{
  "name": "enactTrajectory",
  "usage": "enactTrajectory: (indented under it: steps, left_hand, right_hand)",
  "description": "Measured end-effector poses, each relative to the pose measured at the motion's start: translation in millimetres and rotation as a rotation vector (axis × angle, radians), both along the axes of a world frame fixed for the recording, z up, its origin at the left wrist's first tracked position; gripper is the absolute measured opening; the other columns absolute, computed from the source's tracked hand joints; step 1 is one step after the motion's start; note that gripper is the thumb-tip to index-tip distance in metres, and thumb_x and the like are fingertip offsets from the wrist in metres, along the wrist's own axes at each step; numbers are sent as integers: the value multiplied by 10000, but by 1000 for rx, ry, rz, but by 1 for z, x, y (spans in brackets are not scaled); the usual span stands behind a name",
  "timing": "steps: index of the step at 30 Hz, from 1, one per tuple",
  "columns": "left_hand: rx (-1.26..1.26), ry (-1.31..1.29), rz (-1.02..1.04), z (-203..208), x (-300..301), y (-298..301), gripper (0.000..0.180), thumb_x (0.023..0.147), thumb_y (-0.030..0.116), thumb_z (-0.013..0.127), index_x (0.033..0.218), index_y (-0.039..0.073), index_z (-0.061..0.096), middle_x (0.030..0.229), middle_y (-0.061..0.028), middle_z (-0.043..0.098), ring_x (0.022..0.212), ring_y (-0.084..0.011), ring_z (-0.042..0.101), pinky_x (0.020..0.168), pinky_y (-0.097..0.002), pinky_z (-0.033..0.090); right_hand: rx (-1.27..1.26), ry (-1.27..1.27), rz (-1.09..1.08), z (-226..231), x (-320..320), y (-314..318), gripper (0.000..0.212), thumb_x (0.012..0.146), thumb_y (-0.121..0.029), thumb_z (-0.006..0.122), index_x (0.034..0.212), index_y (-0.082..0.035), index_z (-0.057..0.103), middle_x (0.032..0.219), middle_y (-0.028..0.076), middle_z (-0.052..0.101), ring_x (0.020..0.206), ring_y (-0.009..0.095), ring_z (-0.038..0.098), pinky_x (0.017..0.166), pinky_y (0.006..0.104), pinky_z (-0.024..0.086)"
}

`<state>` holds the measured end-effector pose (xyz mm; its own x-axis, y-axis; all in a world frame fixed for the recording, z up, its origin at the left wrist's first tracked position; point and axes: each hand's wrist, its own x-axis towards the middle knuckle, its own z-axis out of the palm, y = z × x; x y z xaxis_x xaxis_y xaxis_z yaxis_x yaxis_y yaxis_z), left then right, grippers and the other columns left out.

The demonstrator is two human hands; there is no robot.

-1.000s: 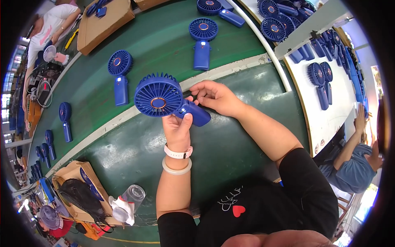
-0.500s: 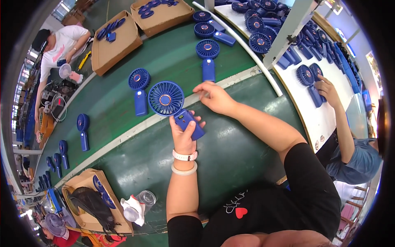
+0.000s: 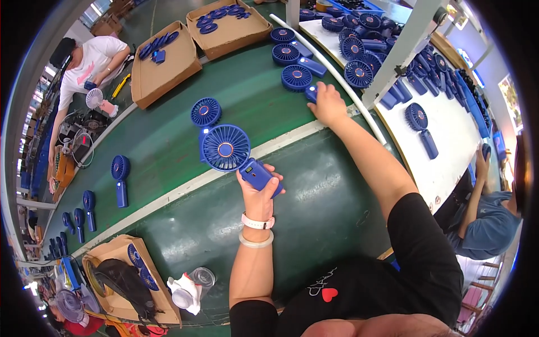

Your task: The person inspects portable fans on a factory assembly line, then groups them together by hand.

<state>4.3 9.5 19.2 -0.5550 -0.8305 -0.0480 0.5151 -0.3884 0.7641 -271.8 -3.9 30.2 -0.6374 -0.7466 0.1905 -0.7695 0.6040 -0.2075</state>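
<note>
A blue handheld fan is in my left hand, its round grille tilted up and to the left. My fingers wrap its handle, where a small display shows. My right hand reaches to the far right of the green belt and closes round the handle of another blue fan. Most of that handle is hidden under the fingers. Beyond the held fan's grille lies one more blue fan, partly covered by it.
Several blue fans lie along the belt. Two cardboard trays holding fans stand at the far side. A white pipe and a grey post border the right table. A cardboard box and a clear cup are near left.
My right hand has moved away and to the right, onto a fan's handle. My left hand still holds its fan. The co-worker at right has drawn back, leaving one fan where two lay.
</note>
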Motion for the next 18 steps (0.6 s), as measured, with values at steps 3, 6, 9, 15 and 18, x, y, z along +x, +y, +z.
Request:
enactTrajectory:
  steps: [3,6,9,15,18]
  left_hand:
    - [-23,-26,-16,-2,-4,0,600,726,-33,660,1174,133,297,974,-110,528,768,-217,602,506,-297,520]
    - [-15,-39,-14,-3,-1,1,591,716,-37,667,1161,118,309,954,-113,538,754,-217,604,497,-295,517]
    - [-17,-32,0,-1,0,2,465,737,-16,654,1102,101,391,950,-99,551,757,-209,595,472,-296,510]
    - [43,-29,-1,0,-1,1,502,715,-63,636,1115,84,370,934,-112,561,726,-214,606,463,-296,517]
    - [24,-52,-15,1,0,3,449,726,-56,630,1091,62,396,918,-104,564,720,-205,604,471,-287,516]
  right_hand:
    - [-39,8,24,-19,-24,6,574,749,-317,678,1169,-19,426,1023,154,544,906,303,563,758,392,490]
    - [-555,-1438,112,5,18,21,517,852,-339,576,1236,-41,398,906,82,574,764,181,573,675,313,494]
    - [-605,-2174,434,21,62,47,426,881,-305,520,1221,-97,369,1055,162,558,768,248,617,642,352,534]
    - [-568,-2524,721,15,96,56,453,890,-328,460,1239,-53,375,1091,181,538,795,255,582,661,342,500]
    - [-606,-2554,741,4,101,57,460,890,-350,454,1231,-51,382,1074,184,543,787,250,575,638,333,489]
